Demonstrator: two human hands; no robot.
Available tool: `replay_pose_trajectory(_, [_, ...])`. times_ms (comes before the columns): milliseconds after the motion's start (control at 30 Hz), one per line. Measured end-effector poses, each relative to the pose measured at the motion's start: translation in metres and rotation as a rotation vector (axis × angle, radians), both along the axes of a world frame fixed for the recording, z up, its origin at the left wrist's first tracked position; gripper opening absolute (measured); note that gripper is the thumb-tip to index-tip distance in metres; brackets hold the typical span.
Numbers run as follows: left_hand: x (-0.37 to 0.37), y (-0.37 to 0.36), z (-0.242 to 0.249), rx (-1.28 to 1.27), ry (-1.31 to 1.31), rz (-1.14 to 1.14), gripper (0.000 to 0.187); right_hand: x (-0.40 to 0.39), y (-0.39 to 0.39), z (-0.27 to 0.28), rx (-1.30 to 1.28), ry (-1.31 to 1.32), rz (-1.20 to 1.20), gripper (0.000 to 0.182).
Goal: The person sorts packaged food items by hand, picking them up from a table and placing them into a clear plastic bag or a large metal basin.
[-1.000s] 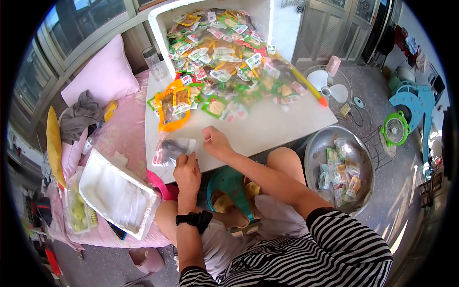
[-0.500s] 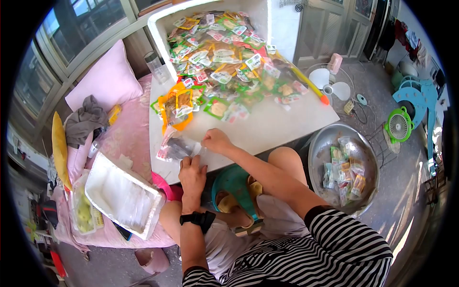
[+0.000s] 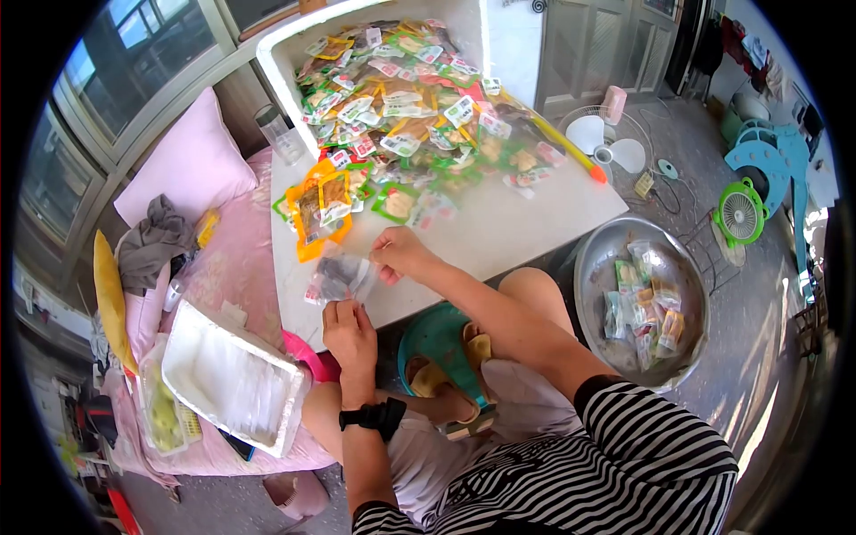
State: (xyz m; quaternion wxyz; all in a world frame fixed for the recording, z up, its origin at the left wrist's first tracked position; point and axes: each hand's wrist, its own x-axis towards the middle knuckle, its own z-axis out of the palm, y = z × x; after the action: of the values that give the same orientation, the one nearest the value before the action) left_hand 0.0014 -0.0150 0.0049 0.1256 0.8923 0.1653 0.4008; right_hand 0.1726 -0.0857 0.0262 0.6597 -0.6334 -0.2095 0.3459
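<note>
White tabletop, near edge: clear plastic bag pinched between left hand and right hand, stretched for handling. Heap of colourful snack packets fills far side.

Clear plastic bag with dark contents, crumpled, lifted just off the white table's near edge, pinched at its lower and right edges by both hands.

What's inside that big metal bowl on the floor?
The metal bowl holds a loose heap of small sealed snack packets, green, orange and clear. Whatever lies under the heap is covered, and the labels are too small to read.
</note>
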Motion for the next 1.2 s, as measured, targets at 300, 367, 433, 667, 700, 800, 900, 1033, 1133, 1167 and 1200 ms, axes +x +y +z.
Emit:
replay_pose_trajectory(300, [-0.026,-0.005,0.085,-0.03,-0.189,-0.208,0.01,-0.017,-0.049,0.073,0.448,-1.144,-0.001,0.031])
replay_pose_trajectory(367, [-0.029,-0.013,0.097,-0.125,-0.21,-0.275,0.009,-0.023,-0.056,0.082,0.483,-1.208,0.141,0.031])
replay_pose_trajectory(433, [-0.033,-0.018,0.101,-0.277,-0.162,-0.331,0.008,-0.033,-0.067,0.08,0.384,-1.096,0.356,0.025])
replay_pose_trajectory(667, [-0.021,-0.017,0.08,-0.501,-0.124,-0.614,0.016,-0.042,-0.084,0.059,0.357,-0.962,0.328,0.017])
replay_pose_trajectory(700, [-0.021,-0.015,0.074,-0.558,-0.122,-0.653,0.015,-0.043,-0.087,0.059,0.353,-0.982,0.317,0.017])
replay_pose_trajectory(800, [-0.018,-0.017,0.066,-0.574,-0.115,-0.724,0.009,-0.049,-0.101,0.052,0.331,-1.041,0.277,0.017])
replay_pose_trajectory(900, [-0.021,-0.029,0.07,-0.581,-0.022,-0.805,0.008,-0.066,-0.124,0.045,0.265,-1.042,0.224,0.016])
replay_pose_trajectory(1033, [-0.014,-0.056,0.057,-0.591,0.054,-0.874,0.008,-0.083,-0.167,0.039,0.103,-1.055,0.138,0.012])
replay_pose_trajectory(1133, [-0.014,-0.053,0.049,-0.836,-0.097,-0.869,0.031,-0.074,-0.222,0.055,0.078,-0.977,-0.084,0.011])
replay_pose_trajectory(1167, [-0.015,-0.042,0.044,-0.875,-0.085,-0.797,0.037,-0.069,-0.244,0.059,0.082,-0.968,-0.247,0.01])
replay_pose_trajectory(1200, [-0.016,-0.028,0.038,-0.91,-0.073,-0.72,0.044,-0.073,-0.27,0.075,0.083,-0.807,-0.406,0.01])
